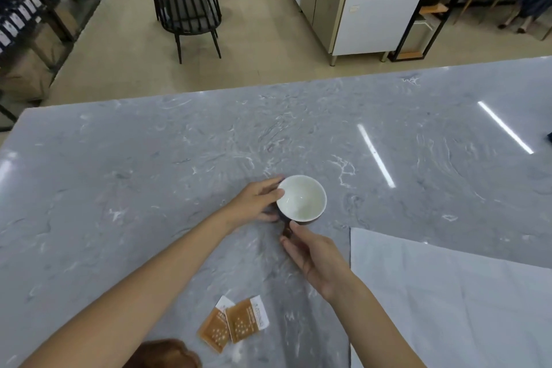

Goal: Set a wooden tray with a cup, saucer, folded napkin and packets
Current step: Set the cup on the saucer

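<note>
Your left hand [257,200] cups the side of the cup [301,199] with curled fingers while your right hand [316,257] pinches its handle, out on the marble counter [149,158]. With 2 packets [233,323] near your elbows, a careless swing could scatter them.

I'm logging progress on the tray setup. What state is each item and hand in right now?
cup: upright, empty, held over the counter
left hand: gripping the cup's side
right hand: pinching the cup's handle
packets: two, flat on the counter, overlapping
napkin: spread out, not folded
brown wooden piece: mostly out of frame
</note>
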Available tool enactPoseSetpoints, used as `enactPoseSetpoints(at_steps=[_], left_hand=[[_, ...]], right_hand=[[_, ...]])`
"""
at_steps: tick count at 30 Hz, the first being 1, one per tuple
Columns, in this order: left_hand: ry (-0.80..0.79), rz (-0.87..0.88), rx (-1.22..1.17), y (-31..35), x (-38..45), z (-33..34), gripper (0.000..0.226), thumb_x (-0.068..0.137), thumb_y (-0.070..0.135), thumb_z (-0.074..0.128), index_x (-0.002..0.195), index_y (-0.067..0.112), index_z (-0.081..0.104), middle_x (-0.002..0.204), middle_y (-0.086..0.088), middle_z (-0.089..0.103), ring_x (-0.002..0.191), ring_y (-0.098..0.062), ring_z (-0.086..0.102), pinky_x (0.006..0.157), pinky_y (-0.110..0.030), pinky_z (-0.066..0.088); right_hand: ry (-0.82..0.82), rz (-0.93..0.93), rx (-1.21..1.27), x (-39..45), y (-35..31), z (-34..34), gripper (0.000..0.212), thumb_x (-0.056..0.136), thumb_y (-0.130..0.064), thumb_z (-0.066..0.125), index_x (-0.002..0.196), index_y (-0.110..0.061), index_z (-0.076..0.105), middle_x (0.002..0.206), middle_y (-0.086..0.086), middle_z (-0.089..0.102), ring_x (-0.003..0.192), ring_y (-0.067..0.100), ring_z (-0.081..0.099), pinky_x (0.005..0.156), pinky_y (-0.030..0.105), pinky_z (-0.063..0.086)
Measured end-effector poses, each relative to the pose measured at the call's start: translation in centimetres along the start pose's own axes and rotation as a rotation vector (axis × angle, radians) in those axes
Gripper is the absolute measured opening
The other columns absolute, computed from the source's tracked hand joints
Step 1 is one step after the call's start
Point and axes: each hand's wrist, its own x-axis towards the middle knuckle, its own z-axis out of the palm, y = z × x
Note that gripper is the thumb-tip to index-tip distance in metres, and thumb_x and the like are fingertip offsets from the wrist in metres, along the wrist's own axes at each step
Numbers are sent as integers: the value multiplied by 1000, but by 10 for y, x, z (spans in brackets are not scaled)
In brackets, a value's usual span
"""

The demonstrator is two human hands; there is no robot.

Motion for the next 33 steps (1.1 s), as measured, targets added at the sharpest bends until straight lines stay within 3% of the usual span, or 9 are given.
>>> enactPoseSetpoints(at_steps=[3, 8, 15, 18, 23, 28, 33], left_hand=[[-27, 7, -36, -3, 1, 0, 39, 102, 20, 57, 141, 25, 56, 142, -9, 60, 120, -19, 60, 105, -54, 49], [-15, 3, -53, -3, -2, 1, 40, 103, 18, 54, 143, 23, 55, 142, -8, 61, 133, -21, 55, 106, -53, 49], [31, 47, -58, -1, -21, 4, 39, 102, 15, 57, 141, 21, 58, 139, -9, 63, 132, -25, 57, 101, -55, 52], [62, 60, -90, -2, -34, 4, 40, 101, 13, 58, 140, 20, 58, 138, -8, 63, 131, -26, 58, 99, -54, 54], [126, 118, -163, -5, -59, 5, 38, 100, 13, 60, 136, 21, 62, 132, -3, 68, 126, -24, 62, 91, -47, 60], [189, 157, -194, -13, -88, 2, 37, 98, 15, 63, 133, 24, 65, 130, -2, 69, 122, -20, 64, 93, -52, 58], [215, 211, -233, -20, -123, -4, 36, 96, 17, 67, 130, 25, 67, 128, 0, 70, 121, -16, 65, 87, -46, 61]], right_hand=[[-16, 20, 24, 0, -3, 1, 22, 96, -5, 70, 108, 12, 74, 103, 18, 71, 104, 26, 67, 84, 28, 64], [-29, 22, -21, 1, -7, 1, 20, 97, -3, 67, 109, 11, 74, 105, 19, 71, 106, 26, 68, 87, 29, 63], [-88, 34, -119, -5, -8, -7, 19, 98, -9, 66, 104, 4, 78, 105, 16, 78, 89, 18, 75, 79, 23, 64], [-117, 20, -155, -12, -6, -7, 22, 99, -10, 65, 106, 6, 77, 105, 15, 78, 92, 19, 77, 78, 21, 63], [-170, -17, -189, -28, -1, 0, 27, 101, -10, 62, 113, 13, 72, 101, 17, 75, 95, 23, 76, 89, 24, 61], [-200, -34, -232, -45, 9, 8, 27, 101, -10, 62, 112, 13, 73, 101, 19, 76, 98, 27, 76, 86, 24, 62], [-224, -30, -265, -66, 24, 18, 24, 100, -8, 63, 106, 12, 75, 102, 22, 77, 99, 29, 77, 81, 24, 62]])
